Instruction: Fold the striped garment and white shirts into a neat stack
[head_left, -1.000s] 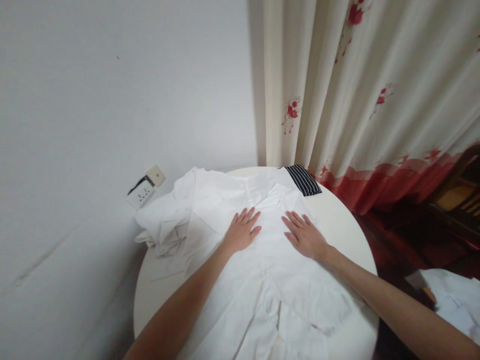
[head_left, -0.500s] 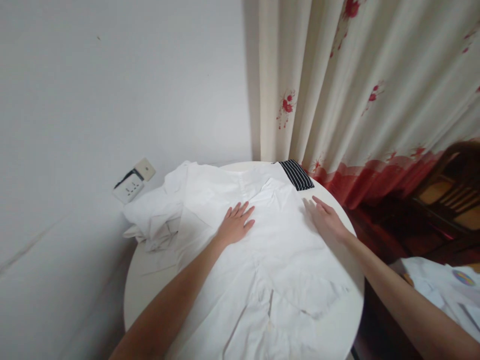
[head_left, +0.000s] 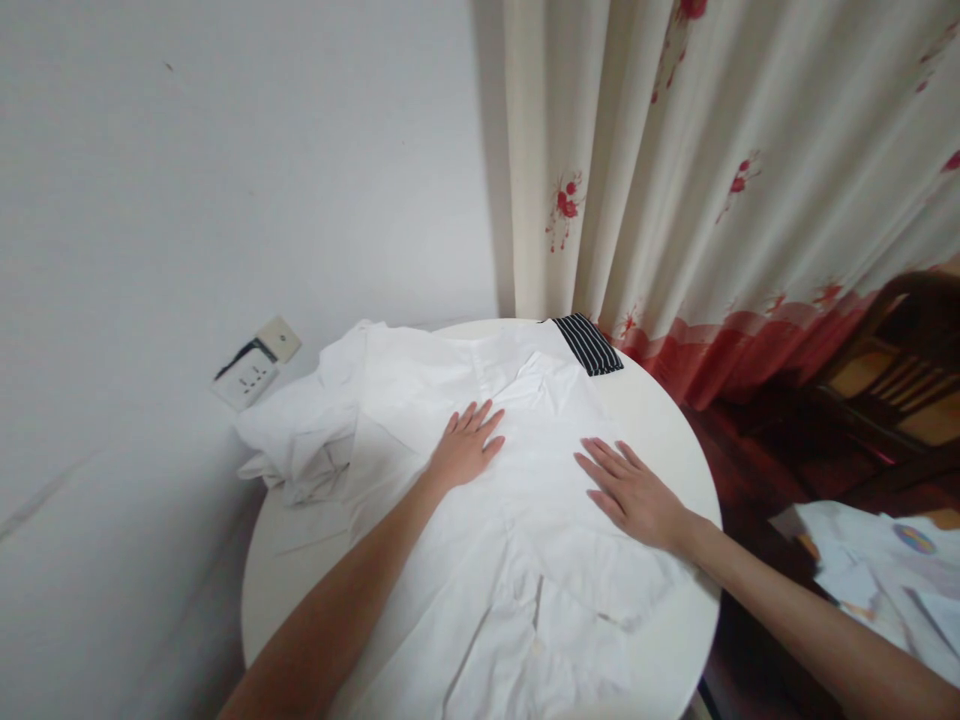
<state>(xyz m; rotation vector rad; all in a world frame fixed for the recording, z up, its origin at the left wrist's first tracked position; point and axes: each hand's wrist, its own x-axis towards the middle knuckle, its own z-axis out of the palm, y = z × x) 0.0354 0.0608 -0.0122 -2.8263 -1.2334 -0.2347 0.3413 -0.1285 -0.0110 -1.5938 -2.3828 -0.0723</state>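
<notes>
A white garment (head_left: pixel 517 500) lies spread over a round white table (head_left: pixel 667 430); its kind is hard to make out, and its near end runs out of the bottom of the view. On its middle rests my left hand (head_left: pixel 465 447), palm down with the fingers apart. My right hand (head_left: pixel 626 490) lies flat on the cloth near its right edge, fingers spread and holding nothing. To the left the fabric is bunched up (head_left: pixel 300 450) in loose folds. At the far right end shows a black piece with white stripes (head_left: pixel 589 344).
Behind the table stands a pale wall with a socket (head_left: pixel 253 372). A cream curtain with red flowers (head_left: pixel 630 150) hangs at the back right. A wooden chair (head_left: pixel 900 370) and a white printed cloth or bag (head_left: pixel 862 560) are on the right.
My right hand has come down from the table's right side onto the garment, turning from edge-on to palm down. The left hand has stayed in place on the cloth.
</notes>
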